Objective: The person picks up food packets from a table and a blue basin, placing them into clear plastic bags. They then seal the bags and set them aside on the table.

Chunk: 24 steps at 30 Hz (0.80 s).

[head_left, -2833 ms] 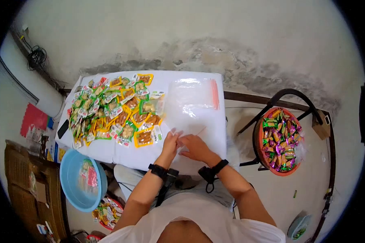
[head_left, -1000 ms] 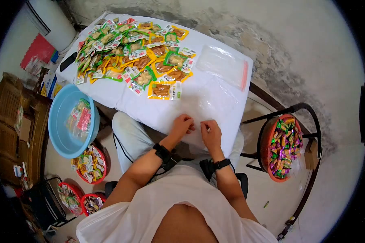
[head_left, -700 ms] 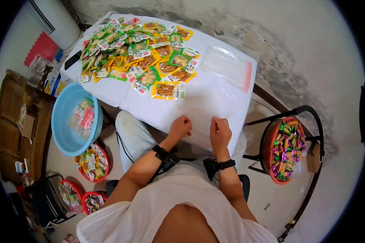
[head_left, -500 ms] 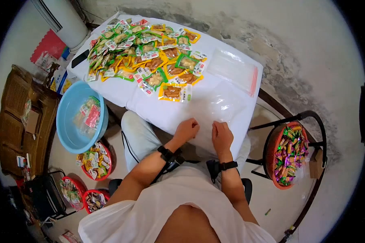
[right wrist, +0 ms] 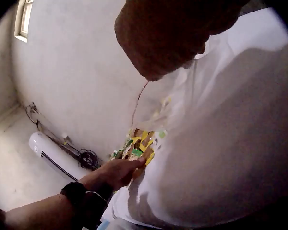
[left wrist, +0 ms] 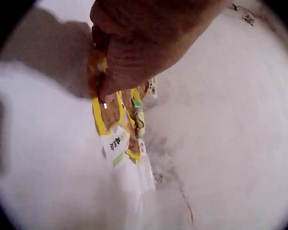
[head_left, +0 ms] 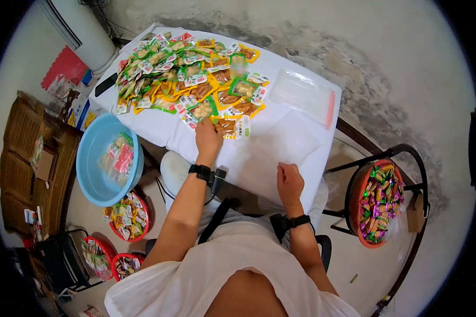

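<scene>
In the head view, my left hand is at the near edge of the packet pile, its fingers on a yellow-edged snack packet. The left wrist view shows the thumb and fingers of the left hand pinching the end of that packet. My right hand has curled fingers at the near edge of a thin clear plastic bag lying on the white cloth. Dark in its own wrist view, the right hand hides most of its grip.
A pile of green and yellow packets covers the table's left part, beside a black phone. Flat clear bags with red edges lie at the back right. A blue basin stands left; a red basin of wrapped sweets stands right.
My left hand has moved left and forward from beside the right hand to the yellow-edged packet and pinches it. The right hand stays in nearly the same place, slightly lower.
</scene>
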Each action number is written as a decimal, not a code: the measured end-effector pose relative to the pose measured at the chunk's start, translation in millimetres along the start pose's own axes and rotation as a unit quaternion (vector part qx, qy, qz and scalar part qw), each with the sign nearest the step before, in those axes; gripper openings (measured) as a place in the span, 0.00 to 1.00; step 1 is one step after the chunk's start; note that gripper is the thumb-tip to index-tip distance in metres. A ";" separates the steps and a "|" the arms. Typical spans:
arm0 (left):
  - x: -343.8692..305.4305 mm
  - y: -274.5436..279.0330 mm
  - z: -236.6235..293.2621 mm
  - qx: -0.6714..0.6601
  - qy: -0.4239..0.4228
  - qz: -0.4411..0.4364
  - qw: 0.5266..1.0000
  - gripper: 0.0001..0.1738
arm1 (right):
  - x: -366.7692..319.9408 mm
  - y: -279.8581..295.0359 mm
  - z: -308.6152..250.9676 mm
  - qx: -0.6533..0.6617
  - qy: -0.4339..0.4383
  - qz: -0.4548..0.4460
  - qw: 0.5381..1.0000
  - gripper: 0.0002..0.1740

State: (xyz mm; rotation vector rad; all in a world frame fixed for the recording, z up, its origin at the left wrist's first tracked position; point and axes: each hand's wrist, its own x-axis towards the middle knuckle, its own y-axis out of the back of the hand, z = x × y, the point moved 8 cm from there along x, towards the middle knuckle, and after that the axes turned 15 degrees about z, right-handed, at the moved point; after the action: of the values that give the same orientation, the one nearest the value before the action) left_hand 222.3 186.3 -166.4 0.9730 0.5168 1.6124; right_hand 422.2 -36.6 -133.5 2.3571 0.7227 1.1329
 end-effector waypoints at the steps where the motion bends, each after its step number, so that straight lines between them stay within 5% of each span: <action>1: 2.7 -5.5 -8.1 -0.031 0.021 0.003 0.999 0.33 | 0.8 0.3 -1.4 -0.009 0.000 -0.006 1.000 0.05; 6: -0.5 -16.0 -44.1 -0.107 0.122 -0.014 0.987 0.29 | 1.0 -0.8 -0.2 0.007 -0.009 0.005 1.000 0.05; 8: -3.5 -64.1 -88.6 -0.305 0.156 -0.041 0.939 0.20 | 1.3 0.5 -2.9 0.017 -0.005 0.015 1.000 0.04; 9: -4.8 -54.0 -87.2 -0.304 0.156 -0.041 0.939 0.20 | 0.7 0.0 -3.2 0.018 -0.005 0.014 1.000 0.04; 11: -22.9 -31.7 -81.8 -0.409 0.340 -0.123 0.838 0.14 | 0.7 0.9 -4.3 0.031 -0.003 0.027 0.999 0.04; 13: -22.4 -10.2 -79.2 -0.439 0.368 -0.103 0.813 0.11 | 2.1 2.7 -6.7 0.026 -0.006 0.020 0.999 0.04; 17: 0.4 1.2 -78.3 -0.357 0.248 -0.224 0.872 0.14 | 0.8 2.5 -7.5 0.025 0.015 0.026 0.999 0.04; 19: 16.5 -3.3 -77.2 -0.387 0.159 -0.146 0.897 0.20 | 0.8 0.9 -10.3 0.028 0.008 0.022 0.999 0.04; 20: 23.6 -7.7 -87.9 -0.261 0.070 -0.054 0.961 0.27 | 1.4 0.9 -11.3 0.026 0.002 0.022 0.999 0.04; 21: 18.1 -5.0 -84.2 -0.260 0.069 -0.052 0.962 0.27 | 2.8 0.9 -12.9 0.028 0.003 0.023 0.999 0.04; 23: -8.0 37.6 -65.6 -0.119 -0.029 0.131 0.984 0.31 | 2.9 2.3 -14.8 0.033 0.005 0.025 0.999 0.04; 24: -25.9 44.1 -59.5 -0.111 -0.005 0.122 0.986 0.34 | 3.0 3.2 -14.8 0.033 0.004 0.026 0.999 0.04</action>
State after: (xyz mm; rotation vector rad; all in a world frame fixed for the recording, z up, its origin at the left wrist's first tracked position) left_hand 149.1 159.2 -174.6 0.9019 0.2091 1.8387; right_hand 412.8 -35.1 -121.3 2.4395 0.7165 1.1580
